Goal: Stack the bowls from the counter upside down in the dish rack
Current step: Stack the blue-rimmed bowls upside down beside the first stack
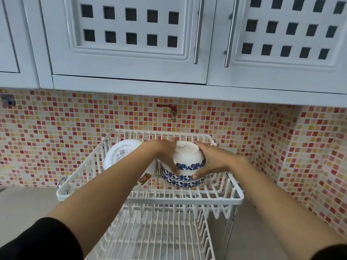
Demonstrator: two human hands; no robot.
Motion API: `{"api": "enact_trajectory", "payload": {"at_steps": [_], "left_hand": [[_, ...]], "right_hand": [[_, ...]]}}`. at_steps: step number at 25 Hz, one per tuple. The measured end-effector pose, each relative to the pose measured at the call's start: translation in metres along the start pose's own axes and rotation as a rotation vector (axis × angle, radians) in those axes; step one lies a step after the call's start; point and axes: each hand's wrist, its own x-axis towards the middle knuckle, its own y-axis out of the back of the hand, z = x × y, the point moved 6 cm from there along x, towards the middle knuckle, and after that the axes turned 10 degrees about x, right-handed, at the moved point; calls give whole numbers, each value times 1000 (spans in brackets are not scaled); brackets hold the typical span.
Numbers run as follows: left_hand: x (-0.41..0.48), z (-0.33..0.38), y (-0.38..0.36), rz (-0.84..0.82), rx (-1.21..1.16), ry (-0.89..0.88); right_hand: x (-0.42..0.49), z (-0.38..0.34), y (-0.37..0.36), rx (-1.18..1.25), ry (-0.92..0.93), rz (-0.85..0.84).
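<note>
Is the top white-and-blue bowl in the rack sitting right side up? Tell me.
No, the top white-and-blue floral bowl sits base-up on others, between both hands.

White plate (120, 152) leaning upright at left. Red tap (170, 107) sticking out from mosaic tiles (56, 128). White cabinets (131, 38) hanging above. Grey counter (24, 207) lying below.

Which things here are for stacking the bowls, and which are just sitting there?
For the job:
- top bowl, upside down, held by the left hand and right hand
- bowls under it
- dish rack

Just sitting there:
- white plate standing in the rack
- red tap on the wall
- cupboard doors
</note>
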Motion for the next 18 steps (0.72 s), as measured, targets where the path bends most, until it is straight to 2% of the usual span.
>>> {"api": "enact_trajectory", "payload": {"at_steps": [4, 6, 8, 14, 18], "left_hand": [[-30, -8, 23, 244, -57, -84], [-56, -24, 31, 373, -42, -78], [-85, -50, 30, 435, -49, -56], [-180, -156, -2, 454, -30, 27], [-244, -237, -47, 406, -49, 171]], "right_hand": [[-19, -16, 17, -70, -31, 49], [-27, -37, 26, -89, -21, 134], [-34, -75, 27, -65, 11, 230], [-39, -238, -13, 66, 200, 349], [-22, -344, -73, 96, 264, 316]]}}
